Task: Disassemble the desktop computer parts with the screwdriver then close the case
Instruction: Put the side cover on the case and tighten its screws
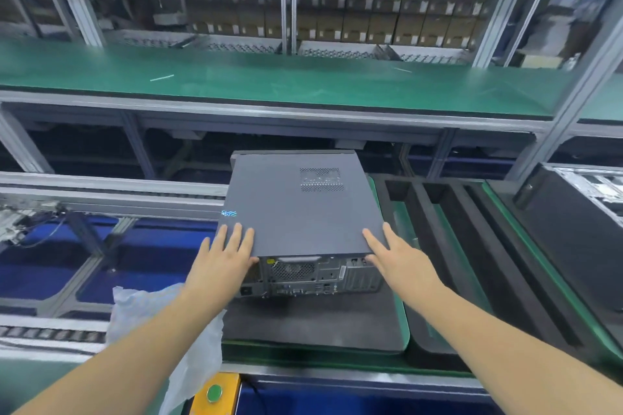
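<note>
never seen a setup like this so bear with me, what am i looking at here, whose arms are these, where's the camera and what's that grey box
There is no machine here, only a person working with bare hands. The single picture comes from a wide-angle camera worn on the person's head, looking forward and down, which is why both forearms reach in from the bottom edge.

The grey box is a desktop computer case lying on its side on a dark foam pad at a workstation. Its side cover is on, and its rear panel with fan grille and ports faces the person.

The left hand lies with straight fingers on the near left corner of the cover. The right hand rests likewise at the near right corner. Neither holds anything, and no screwdriver is in sight.

Behind runs a green conveyor belt, then shelves of boxes. A crumpled plastic bag lies at lower left.
</note>
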Demonstrator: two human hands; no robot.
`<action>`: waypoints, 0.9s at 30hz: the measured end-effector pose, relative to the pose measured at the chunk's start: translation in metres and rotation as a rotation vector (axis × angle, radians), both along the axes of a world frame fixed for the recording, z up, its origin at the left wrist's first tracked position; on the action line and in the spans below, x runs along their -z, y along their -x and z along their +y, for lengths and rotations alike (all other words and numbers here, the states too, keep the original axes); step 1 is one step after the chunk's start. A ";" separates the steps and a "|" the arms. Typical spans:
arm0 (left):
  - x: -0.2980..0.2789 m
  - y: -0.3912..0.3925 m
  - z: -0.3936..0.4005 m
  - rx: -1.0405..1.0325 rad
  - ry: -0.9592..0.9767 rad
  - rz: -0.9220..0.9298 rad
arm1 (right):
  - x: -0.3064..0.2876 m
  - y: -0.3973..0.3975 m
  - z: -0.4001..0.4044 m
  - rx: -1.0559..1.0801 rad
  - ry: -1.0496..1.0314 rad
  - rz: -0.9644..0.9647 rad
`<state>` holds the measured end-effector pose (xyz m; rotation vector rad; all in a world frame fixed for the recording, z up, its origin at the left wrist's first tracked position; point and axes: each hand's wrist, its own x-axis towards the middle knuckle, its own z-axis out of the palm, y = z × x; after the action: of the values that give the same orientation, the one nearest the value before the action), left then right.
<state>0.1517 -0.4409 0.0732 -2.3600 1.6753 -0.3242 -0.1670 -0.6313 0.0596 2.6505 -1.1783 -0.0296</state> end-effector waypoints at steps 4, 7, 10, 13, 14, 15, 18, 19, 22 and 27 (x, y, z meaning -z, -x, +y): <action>-0.001 0.004 -0.001 0.056 0.067 0.117 | 0.001 -0.002 0.005 -0.006 -0.225 -0.221; -0.009 -0.011 -0.008 -0.011 0.204 0.463 | -0.017 -0.004 0.000 0.081 -0.521 -0.501; -0.029 -0.032 -0.030 -0.272 0.375 0.862 | -0.036 -0.028 -0.013 0.325 -0.672 -0.849; -0.035 -0.040 -0.050 -0.452 0.358 1.049 | -0.042 -0.058 -0.021 0.413 -0.691 -0.746; -0.033 -0.040 -0.053 -0.463 0.343 1.052 | -0.040 -0.066 -0.022 0.431 -0.635 -0.621; -0.028 -0.038 -0.054 -0.446 0.332 1.028 | -0.036 -0.071 -0.023 0.451 -0.539 -0.488; -0.007 -0.035 -0.054 -0.425 0.380 0.932 | -0.023 -0.082 -0.025 0.474 -0.302 -0.316; -0.006 -0.036 -0.057 -0.446 0.401 0.906 | -0.022 -0.085 -0.027 0.460 -0.290 -0.319; -0.012 -0.031 -0.061 -0.497 0.415 0.908 | -0.025 -0.084 -0.027 0.347 -0.236 -0.285; -0.018 -0.022 -0.049 -0.335 0.202 0.667 | -0.027 -0.076 -0.020 0.041 -0.225 -0.134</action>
<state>0.1739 -0.4903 0.0917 -3.0659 1.4679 0.4210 -0.0913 -0.6517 0.0863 2.8613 -1.3436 0.0089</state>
